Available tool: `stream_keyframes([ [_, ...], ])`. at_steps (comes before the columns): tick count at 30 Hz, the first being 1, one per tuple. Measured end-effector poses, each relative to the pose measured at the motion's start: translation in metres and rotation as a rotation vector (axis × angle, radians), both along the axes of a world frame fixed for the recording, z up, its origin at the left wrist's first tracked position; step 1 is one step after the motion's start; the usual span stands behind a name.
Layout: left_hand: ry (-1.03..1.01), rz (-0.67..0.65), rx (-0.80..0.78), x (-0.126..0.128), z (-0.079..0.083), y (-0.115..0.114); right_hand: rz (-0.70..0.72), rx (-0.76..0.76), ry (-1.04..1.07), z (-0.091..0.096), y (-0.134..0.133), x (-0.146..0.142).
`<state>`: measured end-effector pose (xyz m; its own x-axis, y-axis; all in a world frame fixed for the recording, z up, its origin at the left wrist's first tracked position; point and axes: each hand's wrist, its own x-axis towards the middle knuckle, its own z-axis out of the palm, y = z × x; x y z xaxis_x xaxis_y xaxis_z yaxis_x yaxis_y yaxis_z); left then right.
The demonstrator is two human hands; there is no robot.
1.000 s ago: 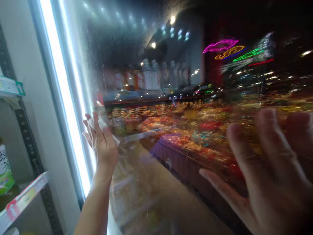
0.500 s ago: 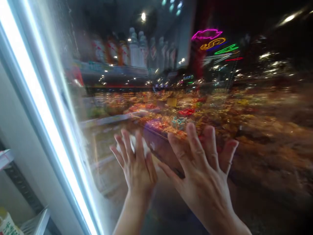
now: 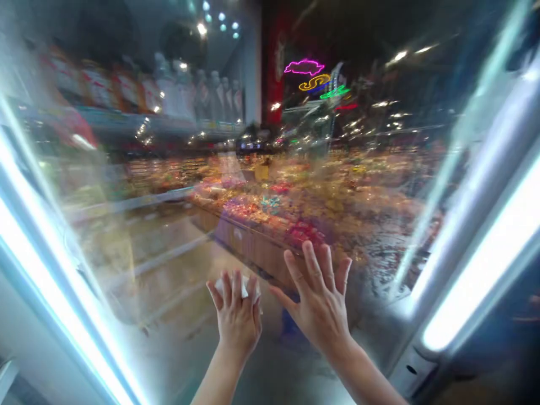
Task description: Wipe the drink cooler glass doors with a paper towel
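Note:
A glass door pane [image 3: 169,315] fills the view ahead of me, framed by bright light strips. My left hand [image 3: 238,326] holds a crumpled white tissue [image 3: 244,290] flat under its fingers, against the pane as far as I can tell. Bits of the tissue show between and beside the fingers. To its right, my right hand [image 3: 323,309] is raised with the palm forward and fingers spread, holding nothing. Whether its palm touches the glass is hard to tell.
Lit tubes run along the left frame [image 3: 63,287] and the right frame [image 3: 476,270]. Through or reflected in the glass are blurred bottles [image 3: 169,90], long bins of packaged goods [image 3: 248,236] and neon signs [image 3: 312,79]. A shelf corner [image 3: 6,377] shows at lower left.
The view has turned to the right, bringing the right frame and its light into sight. Both hands now appear lower and smaller; the right hand has come closer to the left.

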<state>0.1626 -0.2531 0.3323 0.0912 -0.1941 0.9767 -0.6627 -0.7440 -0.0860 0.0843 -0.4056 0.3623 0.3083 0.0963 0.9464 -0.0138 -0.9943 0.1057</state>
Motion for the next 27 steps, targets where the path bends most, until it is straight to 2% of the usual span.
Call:
stream_keyframes([
  [1, -0.001, -0.005, 0.016, -0.004, -0.005, -0.007, -0.006, -0.01, 0.012, -0.002, -0.012, -0.006],
  [2, 0.006, -0.007, 0.018, -0.008, 0.0, -0.016, -0.012, -0.013, 0.016, 0.002, -0.023, -0.013],
  [6, 0.058, -0.015, -0.048, -0.016, 0.063, -0.055, -0.034, 0.036, -0.032, 0.043, -0.056, -0.03],
  [7, 0.062, -0.017, -0.057, -0.019, 0.07, -0.063, -0.029, 0.03, -0.03, 0.047, -0.061, -0.034],
  [8, 0.054, -0.022, -0.045, -0.025, 0.068, -0.07, -0.02, 0.017, -0.016, 0.044, -0.066, -0.037],
  [9, 0.037, -0.031, -0.014, -0.031, 0.058, -0.075, -0.01, 0.003, 0.005, 0.037, -0.07, -0.041],
  [12, -0.045, -0.078, 0.115, -0.05, 0.008, -0.085, 0.011, -0.033, 0.087, 0.0, -0.084, -0.051],
  [13, -0.062, -0.093, 0.141, -0.054, -0.003, -0.089, 0.016, -0.04, 0.112, -0.008, -0.09, -0.053],
  [14, -0.071, -0.102, 0.158, -0.056, -0.007, -0.093, 0.022, -0.045, 0.122, -0.011, -0.096, -0.055],
  [16, -0.054, -0.105, 0.165, -0.054, 0.007, -0.105, 0.046, -0.052, 0.118, -0.002, -0.107, -0.056],
  [19, 0.0, -0.096, 0.129, -0.046, 0.048, -0.126, 0.099, -0.044, 0.091, 0.025, -0.117, -0.057],
  [21, 0.018, -0.102, 0.117, -0.045, 0.061, -0.135, 0.15, -0.009, 0.08, 0.031, -0.116, -0.06],
  [23, 0.024, -0.117, 0.135, -0.046, 0.057, -0.138, 0.296, -0.019, 0.054, 0.021, -0.11, -0.063],
  [27, 0.053, -0.14, 0.173, -0.045, 0.035, -0.131, 0.722, -0.271, 0.081, -0.005, -0.093, -0.06],
])
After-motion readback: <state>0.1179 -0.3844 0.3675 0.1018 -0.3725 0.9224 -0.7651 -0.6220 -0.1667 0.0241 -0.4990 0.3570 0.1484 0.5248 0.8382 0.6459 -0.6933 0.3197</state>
